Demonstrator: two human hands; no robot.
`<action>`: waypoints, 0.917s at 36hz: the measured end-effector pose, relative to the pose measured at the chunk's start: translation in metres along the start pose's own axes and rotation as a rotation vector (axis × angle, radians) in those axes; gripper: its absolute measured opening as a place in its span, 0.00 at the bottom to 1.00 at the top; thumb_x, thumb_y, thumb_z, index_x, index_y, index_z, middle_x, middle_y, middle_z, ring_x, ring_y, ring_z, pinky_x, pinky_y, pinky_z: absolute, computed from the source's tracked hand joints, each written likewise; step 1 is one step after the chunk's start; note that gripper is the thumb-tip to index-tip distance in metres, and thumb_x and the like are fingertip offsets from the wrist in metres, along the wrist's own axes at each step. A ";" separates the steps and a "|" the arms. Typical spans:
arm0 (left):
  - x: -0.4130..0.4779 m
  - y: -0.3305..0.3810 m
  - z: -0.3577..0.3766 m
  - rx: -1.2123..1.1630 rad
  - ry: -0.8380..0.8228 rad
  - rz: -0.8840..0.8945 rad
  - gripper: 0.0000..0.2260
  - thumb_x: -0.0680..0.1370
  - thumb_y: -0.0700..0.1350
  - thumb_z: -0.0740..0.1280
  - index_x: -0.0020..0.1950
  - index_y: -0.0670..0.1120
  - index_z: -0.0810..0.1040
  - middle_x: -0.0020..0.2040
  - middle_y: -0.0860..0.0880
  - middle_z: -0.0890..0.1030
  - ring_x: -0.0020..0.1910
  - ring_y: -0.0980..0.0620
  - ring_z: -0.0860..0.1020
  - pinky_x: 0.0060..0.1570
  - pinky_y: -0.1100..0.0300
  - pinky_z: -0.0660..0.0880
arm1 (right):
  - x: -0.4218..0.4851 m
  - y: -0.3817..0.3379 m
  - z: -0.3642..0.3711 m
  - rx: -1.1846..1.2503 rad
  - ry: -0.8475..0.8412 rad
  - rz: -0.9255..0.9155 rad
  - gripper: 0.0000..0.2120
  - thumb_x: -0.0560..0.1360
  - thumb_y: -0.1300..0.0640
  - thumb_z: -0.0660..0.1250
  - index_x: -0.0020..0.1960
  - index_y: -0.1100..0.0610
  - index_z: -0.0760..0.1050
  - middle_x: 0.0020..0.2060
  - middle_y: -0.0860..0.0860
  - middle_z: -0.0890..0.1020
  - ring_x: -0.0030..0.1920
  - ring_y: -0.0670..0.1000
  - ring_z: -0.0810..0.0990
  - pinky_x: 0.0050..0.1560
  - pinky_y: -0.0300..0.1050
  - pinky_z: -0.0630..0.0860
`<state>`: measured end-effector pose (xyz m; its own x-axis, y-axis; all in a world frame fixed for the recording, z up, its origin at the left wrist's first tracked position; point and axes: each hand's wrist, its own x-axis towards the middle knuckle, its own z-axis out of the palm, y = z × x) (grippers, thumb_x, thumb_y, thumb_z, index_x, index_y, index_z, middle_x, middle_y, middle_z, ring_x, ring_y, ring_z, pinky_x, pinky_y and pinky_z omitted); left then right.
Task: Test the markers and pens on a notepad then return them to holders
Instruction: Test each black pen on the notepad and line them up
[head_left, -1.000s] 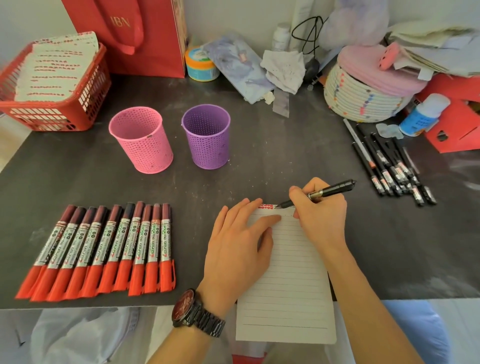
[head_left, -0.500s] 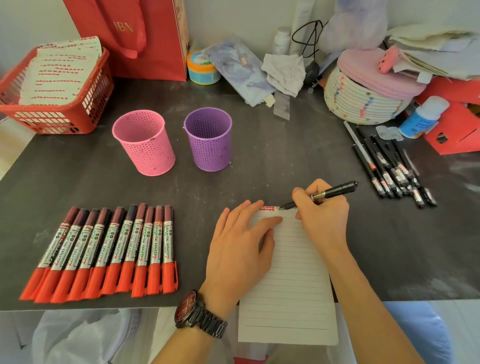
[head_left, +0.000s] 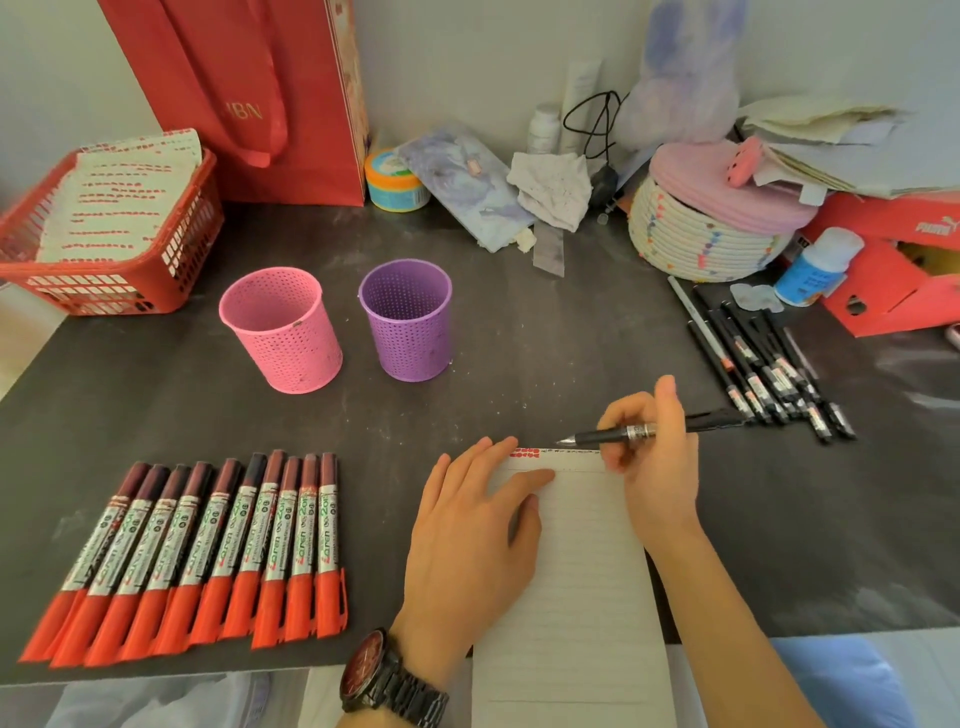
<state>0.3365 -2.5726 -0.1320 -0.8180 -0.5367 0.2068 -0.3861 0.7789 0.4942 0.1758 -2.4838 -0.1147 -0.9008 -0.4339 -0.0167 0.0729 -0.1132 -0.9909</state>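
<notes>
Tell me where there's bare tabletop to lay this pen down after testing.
Bare table: the wide strip between the purple holder, the loose black pens and the notepad; also right of it, below those pens. A narrower band runs between the pink holder and the marker row. The back edge is crowded.

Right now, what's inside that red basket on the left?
The red basket holds a stack of white paper sheets with rows of red marks. The top sheets cover whatever lies underneath, so the basket's bottom cannot be seen.
</notes>
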 end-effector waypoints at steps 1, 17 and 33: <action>0.000 0.000 0.000 0.003 0.000 0.000 0.13 0.79 0.52 0.61 0.61 0.62 0.79 0.71 0.55 0.73 0.73 0.52 0.67 0.75 0.47 0.59 | 0.001 0.000 -0.001 0.062 -0.031 0.035 0.29 0.79 0.36 0.53 0.32 0.53 0.78 0.27 0.52 0.75 0.30 0.49 0.71 0.36 0.42 0.70; 0.002 -0.002 0.001 0.048 -0.082 -0.025 0.13 0.80 0.54 0.62 0.63 0.64 0.77 0.73 0.57 0.71 0.74 0.53 0.65 0.75 0.52 0.50 | 0.010 -0.011 -0.044 0.934 -0.147 0.464 0.37 0.63 0.18 0.58 0.33 0.54 0.62 0.27 0.48 0.59 0.28 0.49 0.56 0.30 0.45 0.58; 0.004 -0.002 0.000 0.036 -0.112 -0.038 0.13 0.81 0.54 0.61 0.64 0.63 0.77 0.73 0.56 0.71 0.74 0.51 0.66 0.75 0.52 0.49 | 0.012 -0.003 -0.046 0.980 -0.210 0.482 0.31 0.71 0.25 0.55 0.28 0.52 0.59 0.22 0.47 0.58 0.26 0.48 0.55 0.31 0.45 0.55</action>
<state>0.3342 -2.5759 -0.1325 -0.8443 -0.5279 0.0925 -0.4307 0.7711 0.4689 0.1448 -2.4477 -0.1178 -0.6032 -0.7551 -0.2570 0.7862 -0.5087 -0.3507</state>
